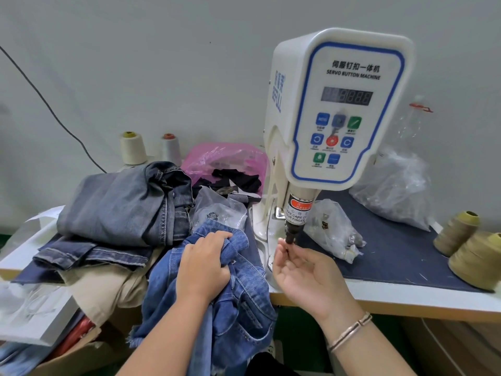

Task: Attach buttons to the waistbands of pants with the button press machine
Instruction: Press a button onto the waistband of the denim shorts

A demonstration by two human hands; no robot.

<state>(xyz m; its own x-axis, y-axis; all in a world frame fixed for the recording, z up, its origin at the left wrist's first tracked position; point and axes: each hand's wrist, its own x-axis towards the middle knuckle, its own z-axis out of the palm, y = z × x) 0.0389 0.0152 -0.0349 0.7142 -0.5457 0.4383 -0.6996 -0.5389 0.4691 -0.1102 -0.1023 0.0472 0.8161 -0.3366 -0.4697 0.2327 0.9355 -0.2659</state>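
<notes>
The white servo button machine [344, 104] stands on the table, its dark press head [291, 234] pointing down. My right hand [303, 278] is palm up just under that head, and its fingertips pinch a small dark button [288, 249] at the tip. My left hand [206, 264] grips a bunched pair of blue denim pants [244, 302] by the waistband, left of the machine's base. The pants hang down over the table's front edge.
A pile of folded grey and dark jeans [122, 207] lies at the left. Clear bags of buttons [330, 232] sit beside the machine on a dark blue mat [393, 256]. Thread cones [477, 256] stand at the right and back left. A pink bag [225, 158] lies behind.
</notes>
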